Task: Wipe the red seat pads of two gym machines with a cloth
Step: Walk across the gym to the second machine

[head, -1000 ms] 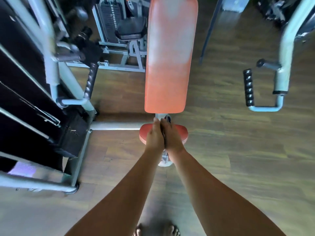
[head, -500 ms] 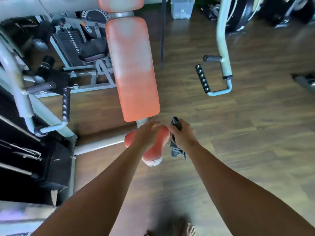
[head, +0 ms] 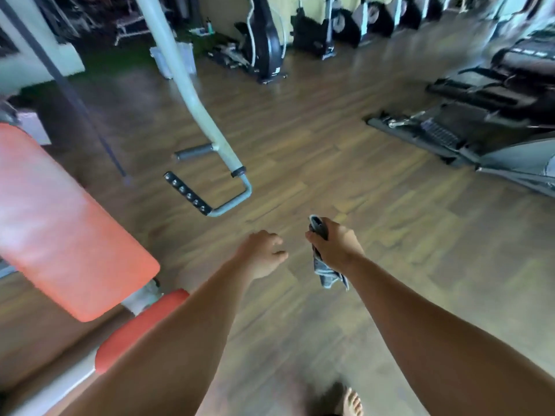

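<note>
My right hand is closed around a grey-blue cloth, which hangs down below the fist over the wooden floor. My left hand hovers beside it with fingers loosely curled and nothing in it. At the lower left sits the small red seat pad, partly hidden by my left forearm. Above it leans the long red back pad of the same machine. Both hands are off the pads, to their right.
The machine's grey arm with a studded black handle hangs ahead of my left hand. Treadmills stand at the right and exercise bikes along the far wall. A bare foot shows at the bottom. Wooden floor stretches between.
Both hands have lifted off the red seat pad and moved right, the right one carrying the cloth. The view has swung right, so the machine now lies at the left edge.
</note>
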Motion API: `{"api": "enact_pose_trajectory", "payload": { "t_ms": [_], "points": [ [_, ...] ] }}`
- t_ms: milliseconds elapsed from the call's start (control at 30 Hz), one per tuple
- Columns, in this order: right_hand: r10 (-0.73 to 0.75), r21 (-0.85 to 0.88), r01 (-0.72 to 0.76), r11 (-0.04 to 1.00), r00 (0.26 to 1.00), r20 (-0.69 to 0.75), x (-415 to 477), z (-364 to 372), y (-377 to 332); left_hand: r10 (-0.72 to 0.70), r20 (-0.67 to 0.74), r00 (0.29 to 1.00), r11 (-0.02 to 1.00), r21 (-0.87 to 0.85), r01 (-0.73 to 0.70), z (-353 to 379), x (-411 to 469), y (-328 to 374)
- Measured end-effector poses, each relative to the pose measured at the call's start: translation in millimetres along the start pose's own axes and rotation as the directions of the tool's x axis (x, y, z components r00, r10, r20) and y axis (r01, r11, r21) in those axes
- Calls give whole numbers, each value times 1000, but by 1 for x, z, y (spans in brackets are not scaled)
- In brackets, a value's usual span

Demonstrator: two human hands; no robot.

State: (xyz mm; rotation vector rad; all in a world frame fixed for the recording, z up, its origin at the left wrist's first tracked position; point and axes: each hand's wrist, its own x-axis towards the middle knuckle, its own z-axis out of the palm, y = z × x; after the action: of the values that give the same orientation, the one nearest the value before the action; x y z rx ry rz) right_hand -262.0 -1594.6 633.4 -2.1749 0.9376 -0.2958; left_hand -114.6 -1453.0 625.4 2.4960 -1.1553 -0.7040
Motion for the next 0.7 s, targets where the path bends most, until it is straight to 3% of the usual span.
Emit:
{"api": "enact_pose_trajectory", "payload": {
  "t_ms": [133, 300, 700],
  "points": [
    [21, -49, -21, 999, 1000, -7, 65, -67, 38, 53, -9, 999, 991, 127, -51, -6, 78, 57],
    [30, -43, -31, 999, 999, -23, 145, -111, 64, 48, -18, 999, 985, 168, -44, -20, 166, 97],
    [-5, -7, 5, 1000, 1000, -2, 387, -114, 56, 48, 0, 999, 968, 247, -46, -87, 405, 83]
  ]
}}
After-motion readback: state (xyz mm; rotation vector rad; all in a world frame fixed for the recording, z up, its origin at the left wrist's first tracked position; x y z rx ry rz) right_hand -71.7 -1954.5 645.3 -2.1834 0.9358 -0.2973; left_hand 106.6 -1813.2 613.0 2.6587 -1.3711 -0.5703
